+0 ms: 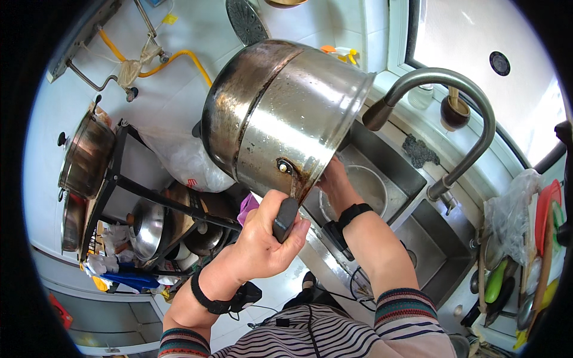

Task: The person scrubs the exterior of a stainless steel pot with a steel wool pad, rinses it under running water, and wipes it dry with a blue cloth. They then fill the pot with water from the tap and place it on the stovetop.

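Observation:
My left hand [271,239] grips the dark side handle of a large steel pot [291,107]. The pot is tilted on its side, held up beside and partly over the sink, with its mouth toward the tap. Brown stains surround the handle's rivet, and droplets dot the wall. My right hand [335,181] reaches to the pot's mouth; its fingers are hidden behind the rim, so I cannot tell what they hold. Below it, a round basin [382,190] with cloudy water stands in one bowl of the steel double sink [409,172].
A gooseneck faucet [488,121] arches over the sink, near the pot's rim. A dark scouring pad [420,151] lies on the ledge behind. At left, a black metal rack [156,194] holds pots and pans. Vegetables, including a green one [496,282], and plastic bags stand at right.

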A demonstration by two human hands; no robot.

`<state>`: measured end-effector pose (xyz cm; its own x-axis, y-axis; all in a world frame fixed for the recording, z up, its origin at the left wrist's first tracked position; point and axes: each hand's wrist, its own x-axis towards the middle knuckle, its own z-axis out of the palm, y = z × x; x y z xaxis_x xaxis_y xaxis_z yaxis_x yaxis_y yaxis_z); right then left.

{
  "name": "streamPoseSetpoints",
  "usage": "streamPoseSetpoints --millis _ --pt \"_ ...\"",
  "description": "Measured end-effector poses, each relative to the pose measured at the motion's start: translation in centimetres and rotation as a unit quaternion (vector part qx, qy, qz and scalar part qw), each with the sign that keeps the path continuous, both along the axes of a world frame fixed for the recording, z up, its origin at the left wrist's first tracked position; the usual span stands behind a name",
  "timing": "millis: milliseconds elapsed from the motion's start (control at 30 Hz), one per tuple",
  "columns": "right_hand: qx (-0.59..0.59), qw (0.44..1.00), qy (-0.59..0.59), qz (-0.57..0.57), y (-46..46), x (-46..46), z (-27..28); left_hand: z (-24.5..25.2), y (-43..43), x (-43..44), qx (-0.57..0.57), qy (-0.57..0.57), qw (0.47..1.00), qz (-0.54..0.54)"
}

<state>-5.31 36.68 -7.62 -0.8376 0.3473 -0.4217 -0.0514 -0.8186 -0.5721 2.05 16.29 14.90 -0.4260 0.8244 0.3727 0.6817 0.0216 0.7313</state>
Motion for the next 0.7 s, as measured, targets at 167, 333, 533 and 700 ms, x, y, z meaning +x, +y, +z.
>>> streamPoseSetpoints --millis 167,333,533,700 --pt "-0.021 0.995 0.092 0.012 1.7 -1.8 -2.1 0.4 0.2 0.1 -0.017 0.065 0.998 -0.020" --pt "-0.010 0.995 0.087 0.043 2.8 -1.8 -2.9 0.8 0.5 0.3 -0.010 0.091 0.995 -0.038" --pt "-0.009 0.996 0.082 0.016 3.3 -1.4 -2.5 1.1 0.7 0.9 -0.012 0.115 0.993 -0.034" --pt "-0.017 0.996 0.082 0.015 3.3 -1.2 -1.9 1.3 0.7 1.2 -0.013 0.130 0.991 -0.035"
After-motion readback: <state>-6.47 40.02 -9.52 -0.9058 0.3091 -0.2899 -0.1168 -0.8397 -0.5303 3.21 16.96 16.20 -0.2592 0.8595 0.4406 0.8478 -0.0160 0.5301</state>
